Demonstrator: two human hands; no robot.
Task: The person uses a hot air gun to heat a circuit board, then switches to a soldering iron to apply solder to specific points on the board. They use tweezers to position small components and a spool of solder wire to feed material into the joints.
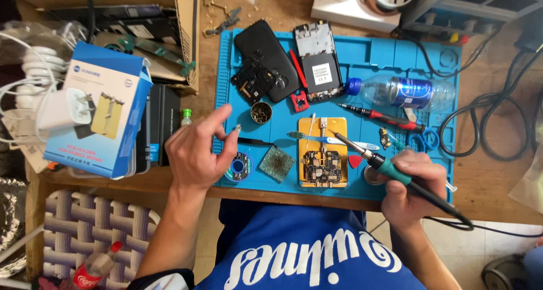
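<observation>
Teal-gripped soldering iron (390,168) (tilted) above circuit board (319,168)
</observation>
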